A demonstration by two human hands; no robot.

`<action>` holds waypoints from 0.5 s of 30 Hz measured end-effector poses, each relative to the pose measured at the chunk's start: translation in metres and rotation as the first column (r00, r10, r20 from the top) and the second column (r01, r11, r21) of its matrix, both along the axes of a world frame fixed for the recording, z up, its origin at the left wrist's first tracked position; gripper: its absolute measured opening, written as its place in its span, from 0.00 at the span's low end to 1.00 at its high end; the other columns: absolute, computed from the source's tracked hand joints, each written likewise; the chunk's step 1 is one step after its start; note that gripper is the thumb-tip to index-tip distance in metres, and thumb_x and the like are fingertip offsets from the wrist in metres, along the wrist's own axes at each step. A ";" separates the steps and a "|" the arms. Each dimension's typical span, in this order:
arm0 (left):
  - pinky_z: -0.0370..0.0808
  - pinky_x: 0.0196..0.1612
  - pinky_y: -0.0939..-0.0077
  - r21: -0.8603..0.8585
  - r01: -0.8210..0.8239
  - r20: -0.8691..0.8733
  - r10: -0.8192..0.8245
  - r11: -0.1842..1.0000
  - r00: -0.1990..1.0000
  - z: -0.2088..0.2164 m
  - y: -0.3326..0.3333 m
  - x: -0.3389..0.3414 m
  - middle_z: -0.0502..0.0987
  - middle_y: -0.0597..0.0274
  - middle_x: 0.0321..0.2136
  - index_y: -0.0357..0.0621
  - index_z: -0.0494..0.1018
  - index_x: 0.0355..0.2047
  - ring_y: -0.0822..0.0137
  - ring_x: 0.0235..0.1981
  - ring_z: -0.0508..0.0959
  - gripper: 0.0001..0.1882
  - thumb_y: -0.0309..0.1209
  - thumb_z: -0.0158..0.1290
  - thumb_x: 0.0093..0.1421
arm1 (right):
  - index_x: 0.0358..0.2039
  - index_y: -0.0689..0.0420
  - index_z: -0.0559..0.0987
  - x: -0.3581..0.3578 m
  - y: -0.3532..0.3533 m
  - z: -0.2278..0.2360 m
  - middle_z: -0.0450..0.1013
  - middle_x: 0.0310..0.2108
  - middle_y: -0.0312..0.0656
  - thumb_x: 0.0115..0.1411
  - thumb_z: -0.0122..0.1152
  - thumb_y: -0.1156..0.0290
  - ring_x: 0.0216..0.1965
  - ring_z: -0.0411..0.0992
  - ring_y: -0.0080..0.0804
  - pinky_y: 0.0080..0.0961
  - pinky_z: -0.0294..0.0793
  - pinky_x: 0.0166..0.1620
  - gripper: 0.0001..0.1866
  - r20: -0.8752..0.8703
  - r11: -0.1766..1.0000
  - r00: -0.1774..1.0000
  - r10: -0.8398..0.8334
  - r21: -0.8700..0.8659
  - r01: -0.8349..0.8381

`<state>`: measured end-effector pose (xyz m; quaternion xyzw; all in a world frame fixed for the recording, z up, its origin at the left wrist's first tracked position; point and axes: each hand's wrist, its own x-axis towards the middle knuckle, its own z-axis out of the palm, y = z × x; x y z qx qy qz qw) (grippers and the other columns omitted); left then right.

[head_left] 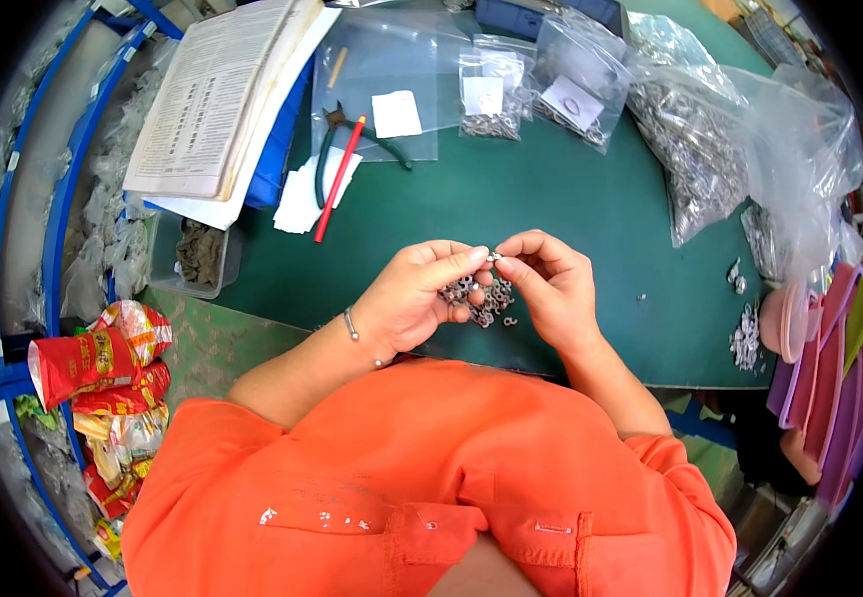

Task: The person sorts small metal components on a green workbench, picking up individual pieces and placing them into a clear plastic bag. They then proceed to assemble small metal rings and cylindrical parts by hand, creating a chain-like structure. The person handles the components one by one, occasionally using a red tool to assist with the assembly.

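Observation:
Near the table's front edge, my two hands meet over a small pile of grey metal parts (494, 301). Between their fingertips is a tiny shiny metal piece (494, 257), too small to name more closely. My left hand (407, 294) pinches it with thumb and forefinger, and a few more of the small parts show by its curled lower fingers. My right hand (551, 284) is closed on the same piece from the other side, thumb against forefinger. A thin metal bracelet circles my left wrist.
Green-handled cutters (324, 164) and a red pen (340, 179) lie beyond my left hand, near an open book (217, 95). Bags of metal parts (695, 149) stand at the back right. Small heaps of parts (746, 338) sit by the right edge. A plastic tub (185, 257) holds a grey cloth.

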<state>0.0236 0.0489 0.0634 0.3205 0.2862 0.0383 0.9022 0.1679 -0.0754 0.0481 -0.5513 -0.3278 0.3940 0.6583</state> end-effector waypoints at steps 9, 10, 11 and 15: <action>0.73 0.27 0.82 -0.005 0.095 -0.079 -0.096 0.995 0.992 0.000 0.001 0.003 0.77 0.64 0.31 0.40 0.75 0.37 0.74 0.29 0.77 0.10 0.34 0.52 0.67 | 0.37 0.64 0.80 0.001 -0.009 -0.009 0.73 0.37 0.39 0.59 0.61 0.82 0.39 0.74 0.23 0.20 0.75 0.43 0.05 0.083 0.998 0.996 -0.008 0.061 0.003; 0.73 0.27 0.82 -0.008 0.096 -0.065 -0.096 0.995 0.993 -0.005 0.002 0.001 0.77 0.64 0.31 0.40 0.75 0.38 0.75 0.30 0.76 0.09 0.33 0.53 0.66 | 0.37 0.65 0.80 0.002 -0.009 -0.009 0.73 0.37 0.39 0.60 0.60 0.83 0.38 0.74 0.23 0.19 0.75 0.42 0.05 0.088 0.999 0.996 0.004 0.046 -0.008; 0.73 0.27 0.82 -0.020 0.102 -0.077 -0.103 0.995 0.992 -0.008 0.002 -0.001 0.77 0.64 0.31 0.39 0.75 0.38 0.75 0.30 0.76 0.09 0.33 0.53 0.66 | 0.38 0.65 0.79 0.002 -0.011 -0.010 0.74 0.37 0.39 0.59 0.60 0.83 0.38 0.74 0.24 0.19 0.75 0.42 0.06 0.054 0.999 0.998 0.022 0.033 -0.024; 0.72 0.27 0.83 0.013 0.109 -0.119 -0.106 0.994 0.987 -0.009 0.000 0.002 0.77 0.63 0.32 0.38 0.75 0.38 0.75 0.29 0.76 0.08 0.31 0.56 0.64 | 0.41 0.65 0.78 0.002 -0.012 -0.012 0.75 0.36 0.39 0.63 0.57 0.81 0.36 0.74 0.22 0.19 0.76 0.41 0.07 -0.115 0.999 0.992 0.040 0.038 -0.036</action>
